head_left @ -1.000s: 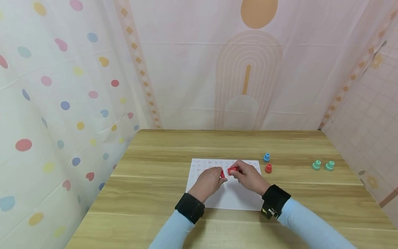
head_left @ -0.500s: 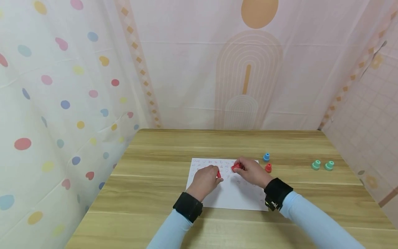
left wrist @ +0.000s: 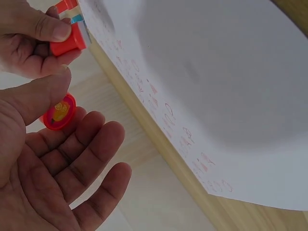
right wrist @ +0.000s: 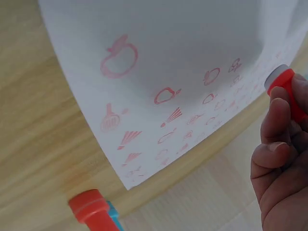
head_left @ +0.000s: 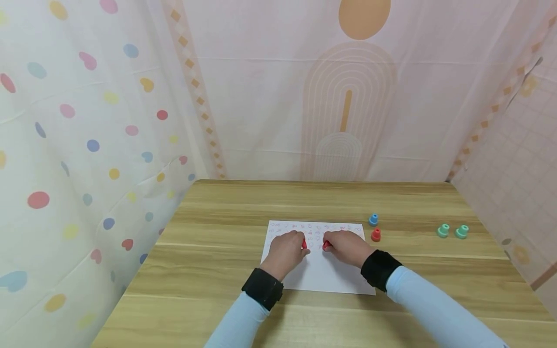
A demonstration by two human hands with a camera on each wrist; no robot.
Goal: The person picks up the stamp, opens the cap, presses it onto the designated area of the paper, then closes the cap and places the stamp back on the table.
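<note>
In the head view, both hands are over a sheet of white paper (head_left: 335,280) bearing rows of small stamped pictures. My left hand (head_left: 285,253) pinches a small red stamp cap (left wrist: 59,112) between thumb and finger; a yellow picture shows on its round end in the left wrist view. The other fingers of that hand are loosely bent. With its fingers and thumb my right hand (head_left: 347,248) grips a red toy stamp (right wrist: 285,89), whose pale stamping end is uncovered and points toward the paper. In the right wrist view, red prints of fruit and shuttlecock shapes cover part of the sheet.
Right of the sheet stand a red stamp (head_left: 375,235) and a blue stamp (head_left: 373,220). Farther right are two green stamps (head_left: 443,231). The wooden table (head_left: 217,232) ends at a patterned curtain (head_left: 261,121) behind.
Since half a second ago, my right hand has come nearer with the stamp, its knuckles turning over. Over the full second, my left hand has shifted slightly left, still pinching the cap.
</note>
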